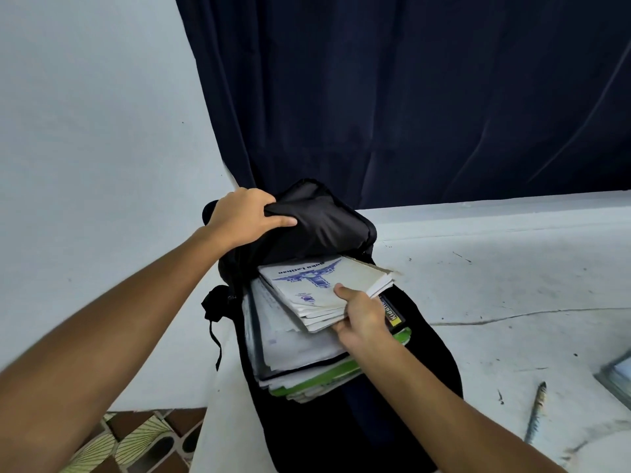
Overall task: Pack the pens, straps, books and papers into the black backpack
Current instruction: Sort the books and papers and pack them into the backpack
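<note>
Books (317, 291) pinched in right hand (362, 319) grip.

— What colour is the soft fabric backpack (327, 220)?
— Black all over, flap and body, with a black strap (214, 322) hanging at its side.
— And the thin exercise book (317, 285) on top of the stack?
— Off-white cover with a blue printed emblem and blue lettering.
— Under it?
— White and grey loose paper sheets (297, 346), then a bright green book cover (314, 384) at the edge. A small label (392, 314) shows yellow with dark letters.
— The background?
— A dark navy hanging curtain (409, 97), a pale blue-white painted wall (85, 114), and a whitish tabletop (512, 285) with dark scuffs. The floor tiles (136, 442) are brown with pale green ribbed patches.
</note>
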`<action>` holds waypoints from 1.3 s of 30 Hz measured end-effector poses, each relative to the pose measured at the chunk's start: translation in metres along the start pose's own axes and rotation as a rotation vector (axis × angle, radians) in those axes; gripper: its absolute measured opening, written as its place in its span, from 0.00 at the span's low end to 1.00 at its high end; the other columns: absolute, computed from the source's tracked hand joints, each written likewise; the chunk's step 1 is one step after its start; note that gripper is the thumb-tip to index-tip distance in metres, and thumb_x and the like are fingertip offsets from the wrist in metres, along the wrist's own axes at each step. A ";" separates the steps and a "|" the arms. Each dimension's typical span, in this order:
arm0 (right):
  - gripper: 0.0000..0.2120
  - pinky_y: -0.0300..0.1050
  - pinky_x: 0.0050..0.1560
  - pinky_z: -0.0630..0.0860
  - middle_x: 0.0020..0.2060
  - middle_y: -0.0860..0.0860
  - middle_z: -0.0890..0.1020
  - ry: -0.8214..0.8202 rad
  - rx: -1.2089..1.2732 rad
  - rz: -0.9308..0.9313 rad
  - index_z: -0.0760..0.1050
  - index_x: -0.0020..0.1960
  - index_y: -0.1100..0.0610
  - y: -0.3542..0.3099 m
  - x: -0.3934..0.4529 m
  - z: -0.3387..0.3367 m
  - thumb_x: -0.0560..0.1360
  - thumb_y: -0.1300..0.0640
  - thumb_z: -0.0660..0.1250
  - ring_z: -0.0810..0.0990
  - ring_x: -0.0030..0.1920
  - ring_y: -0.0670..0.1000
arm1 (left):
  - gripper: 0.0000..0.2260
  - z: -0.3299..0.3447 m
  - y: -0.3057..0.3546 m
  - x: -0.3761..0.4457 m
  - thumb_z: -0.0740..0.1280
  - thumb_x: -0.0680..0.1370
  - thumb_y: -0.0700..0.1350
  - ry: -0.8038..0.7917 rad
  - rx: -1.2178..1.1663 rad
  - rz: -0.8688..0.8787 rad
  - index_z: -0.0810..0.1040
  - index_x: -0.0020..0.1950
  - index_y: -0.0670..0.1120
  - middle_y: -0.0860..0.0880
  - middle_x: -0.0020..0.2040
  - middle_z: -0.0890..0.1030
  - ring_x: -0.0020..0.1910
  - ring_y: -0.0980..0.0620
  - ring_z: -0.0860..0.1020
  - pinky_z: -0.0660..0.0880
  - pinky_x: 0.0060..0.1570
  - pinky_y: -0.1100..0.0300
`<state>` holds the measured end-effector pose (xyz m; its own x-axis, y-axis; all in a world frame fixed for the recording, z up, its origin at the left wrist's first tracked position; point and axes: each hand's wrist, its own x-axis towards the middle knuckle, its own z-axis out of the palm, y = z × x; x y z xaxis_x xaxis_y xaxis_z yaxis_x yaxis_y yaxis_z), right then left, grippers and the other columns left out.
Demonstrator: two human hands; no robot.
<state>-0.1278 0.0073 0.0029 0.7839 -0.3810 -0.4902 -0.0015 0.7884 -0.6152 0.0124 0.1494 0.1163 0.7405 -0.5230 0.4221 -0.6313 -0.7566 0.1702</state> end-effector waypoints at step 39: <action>0.05 0.66 0.68 0.66 0.63 0.66 0.72 -0.259 -0.284 0.274 0.70 0.53 0.68 -0.004 0.016 0.016 0.79 0.67 0.59 0.69 0.67 0.70 | 0.23 0.009 0.016 -0.053 0.70 0.68 0.69 -0.173 0.084 -0.115 0.68 0.32 0.52 0.53 0.34 0.75 0.41 0.47 0.77 0.68 0.37 0.56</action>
<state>-0.1052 0.0057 0.0073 0.8599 -0.0153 -0.5102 -0.3718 0.6660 -0.6467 -0.0346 0.1613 0.0883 0.8396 -0.4854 0.2437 -0.5243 -0.8414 0.1306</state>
